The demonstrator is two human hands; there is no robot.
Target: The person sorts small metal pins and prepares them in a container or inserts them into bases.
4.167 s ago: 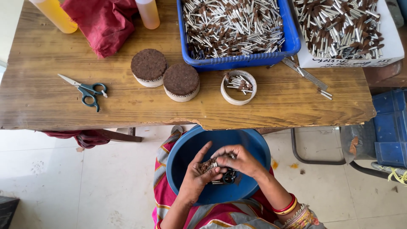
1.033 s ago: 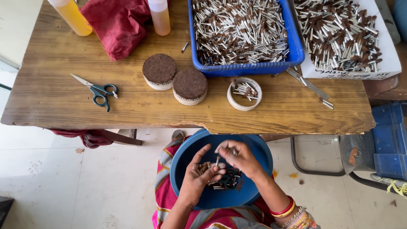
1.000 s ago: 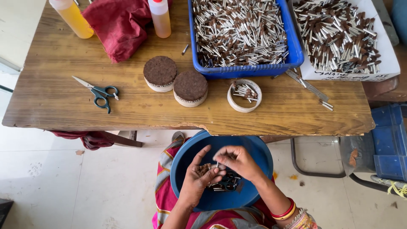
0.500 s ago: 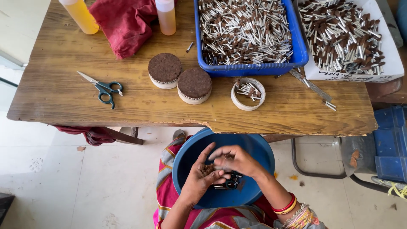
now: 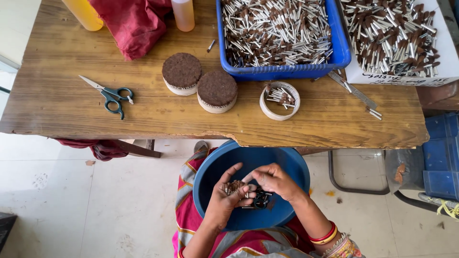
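Over the blue bowl (image 5: 287, 167) on the person's lap, the left hand (image 5: 229, 195) lies palm up, fingers loosely cupped around a small bundle of brown-tipped sticks (image 5: 234, 186). The right hand (image 5: 275, 180), at three o'clock from the left and touching it, pinches with fingertips at the bundle's edge. A small dark tool (image 5: 260, 200) sits just beneath both hands, inside the bowl. On the wooden table (image 5: 143, 114) at twelve o'clock stand two round brown-topped pads (image 5: 181, 71), a white ring dish (image 5: 279, 100) holding a few sticks, and a blue tray (image 5: 287, 71) full of sticks. Scissors (image 5: 112, 95) lie at ten o'clock.
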